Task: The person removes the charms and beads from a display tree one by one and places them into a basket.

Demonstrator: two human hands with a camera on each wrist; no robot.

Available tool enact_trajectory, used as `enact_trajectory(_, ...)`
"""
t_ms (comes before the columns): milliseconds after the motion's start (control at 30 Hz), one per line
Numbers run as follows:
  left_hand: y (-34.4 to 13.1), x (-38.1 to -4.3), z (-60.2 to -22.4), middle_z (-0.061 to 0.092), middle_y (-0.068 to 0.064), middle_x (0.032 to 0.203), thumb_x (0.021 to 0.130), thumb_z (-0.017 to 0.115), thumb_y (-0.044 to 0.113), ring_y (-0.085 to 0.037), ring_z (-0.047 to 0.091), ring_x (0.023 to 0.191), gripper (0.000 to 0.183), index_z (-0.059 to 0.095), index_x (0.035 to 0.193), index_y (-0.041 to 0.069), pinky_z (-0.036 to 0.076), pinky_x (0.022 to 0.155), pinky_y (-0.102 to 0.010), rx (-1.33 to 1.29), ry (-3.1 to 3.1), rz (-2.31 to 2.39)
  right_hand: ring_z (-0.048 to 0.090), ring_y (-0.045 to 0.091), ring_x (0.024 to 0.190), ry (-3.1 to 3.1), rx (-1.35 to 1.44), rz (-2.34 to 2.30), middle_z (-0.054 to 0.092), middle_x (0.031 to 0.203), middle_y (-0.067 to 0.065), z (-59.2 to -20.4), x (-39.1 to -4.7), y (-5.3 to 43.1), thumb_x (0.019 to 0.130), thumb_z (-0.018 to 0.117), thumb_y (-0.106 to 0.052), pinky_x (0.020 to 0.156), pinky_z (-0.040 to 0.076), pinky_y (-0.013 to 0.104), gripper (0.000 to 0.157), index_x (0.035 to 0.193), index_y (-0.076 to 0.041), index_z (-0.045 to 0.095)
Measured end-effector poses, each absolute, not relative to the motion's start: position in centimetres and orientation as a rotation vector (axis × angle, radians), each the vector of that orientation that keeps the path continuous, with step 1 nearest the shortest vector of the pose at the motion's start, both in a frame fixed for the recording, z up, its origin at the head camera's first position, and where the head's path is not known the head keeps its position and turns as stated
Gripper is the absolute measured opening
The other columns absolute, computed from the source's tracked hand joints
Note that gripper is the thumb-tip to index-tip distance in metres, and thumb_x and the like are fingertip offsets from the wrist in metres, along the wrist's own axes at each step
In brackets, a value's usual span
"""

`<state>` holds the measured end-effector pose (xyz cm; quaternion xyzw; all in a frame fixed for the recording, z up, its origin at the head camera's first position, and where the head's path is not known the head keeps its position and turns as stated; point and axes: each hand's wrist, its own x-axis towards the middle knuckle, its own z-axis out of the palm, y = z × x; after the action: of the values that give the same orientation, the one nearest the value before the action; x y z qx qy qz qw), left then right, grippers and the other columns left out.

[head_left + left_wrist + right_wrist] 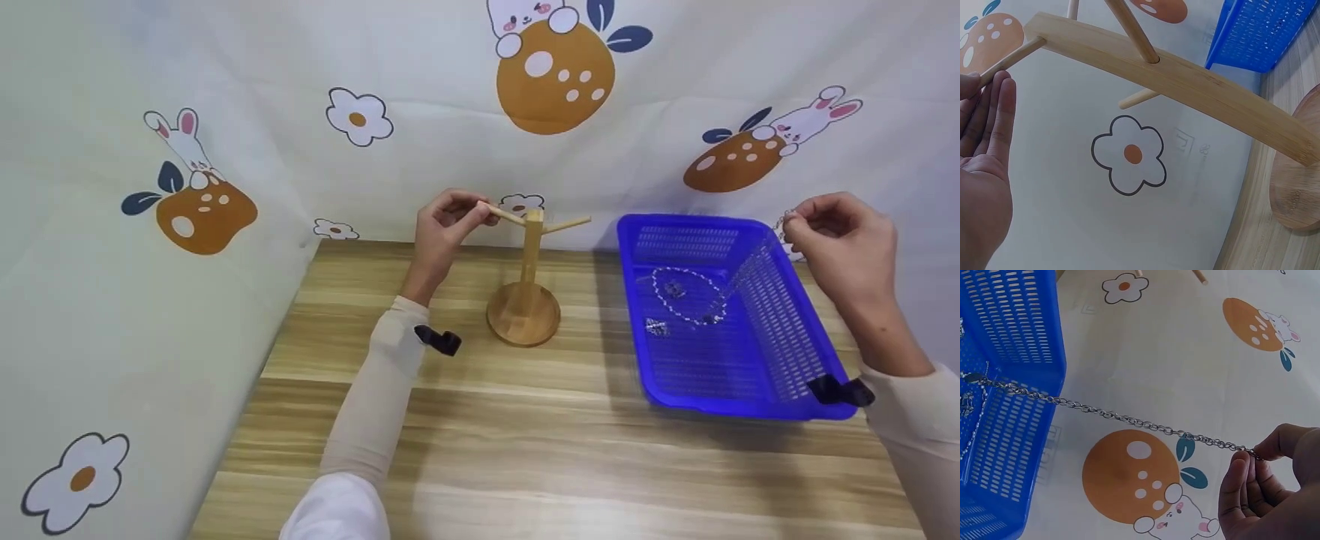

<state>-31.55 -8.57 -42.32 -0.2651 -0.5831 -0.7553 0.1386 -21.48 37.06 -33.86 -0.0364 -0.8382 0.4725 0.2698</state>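
My left hand pinches the tip of a peg on a wooden stand with a round base; in the left wrist view the thumb and fingertips hold the end of that peg. At the right, my right hand is raised over the basket's edge and pinches the end of a silver chain between thumb and fingers. The chain runs taut from the fingertips down into the blue basket. Inside the basket lie a beaded necklace and small silvery pieces.
The stand and basket stand side by side on a wood-grain table, near its back edge. A pale cloth printed with flowers, oranges and rabbits hangs behind and at the left. Other pegs stick out from the stand's top.
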Motion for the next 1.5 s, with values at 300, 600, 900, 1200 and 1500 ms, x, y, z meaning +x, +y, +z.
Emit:
enact_trajectory(300,-8.6,-31.4,-42.1,0.079,-0.008,0.102,0.101,0.070,-0.002,-0.020,0.078,0.090,0.010,0.072,0.110,-0.003,0.069,0.088,-0.035,-0.755,-1.701,-2.174,0.061,-0.006,0.067,-2.362,-0.137,1.196,0.064,0.076,-0.026,-35.6,-21.4,38.2,0.096,0.071,-0.012,0.064,0.051,0.003,0.002,0.095,-0.011,0.072)
enact_trajectory(600,-8.7,-31.5,-42.2,0.078,-0.008,0.104,0.100,0.071,-0.002,-0.020,0.078,0.091,0.010,0.072,0.110,-0.002,0.069,0.089,-0.036,-0.756,-1.702,-2.176,0.056,-0.003,0.068,-2.522,-0.144,1.062,0.058,0.073,-0.026,-37.1,-21.4,39.1,0.098,0.071,-0.019,0.060,0.044,0.008,0.009,0.096,-0.011,0.069)
enact_trajectory(900,-8.7,-31.4,-42.2,0.078,-0.008,0.102,0.100,0.070,-0.002,-0.019,0.078,0.090,0.010,0.071,0.110,-0.005,0.070,0.089,-0.036,-0.763,-1.703,-2.175,0.054,0.000,0.069,-2.660,-0.055,0.944,0.058,0.075,-0.024,-38.0,-21.5,40.1,0.099,0.068,-0.021,0.059,0.041,0.013,0.017,0.103,-0.004,0.069)
enact_trajectory(1200,-8.7,-31.4,-42.2,0.078,-0.007,0.102,0.100,0.070,-0.002,-0.019,0.078,0.089,0.010,0.072,0.110,-0.004,0.069,0.089,-0.036,-0.758,-1.715,-2.182,0.055,0.004,0.070,-2.782,0.001,0.916,0.063,0.081,-0.014,-38.5,-21.6,40.5,0.100,0.067,-0.020,0.058,0.042,0.016,0.017,0.104,-0.004,0.069)
enact_trajectory(1500,-8.8,-31.2,-42.0,0.078,-0.007,0.101,0.100,0.071,-0.002,-0.019,0.078,0.089,0.009,0.072,0.109,-0.003,0.069,0.089,-0.036,-0.741,-1.726,-2.183,0.055,0.009,0.070,-2.867,0.089,0.861,0.068,0.090,0.009,-38.8,-22.0,40.5,0.100,0.067,-0.016,0.058,0.044,0.016,0.015,0.103,-0.001,0.068)
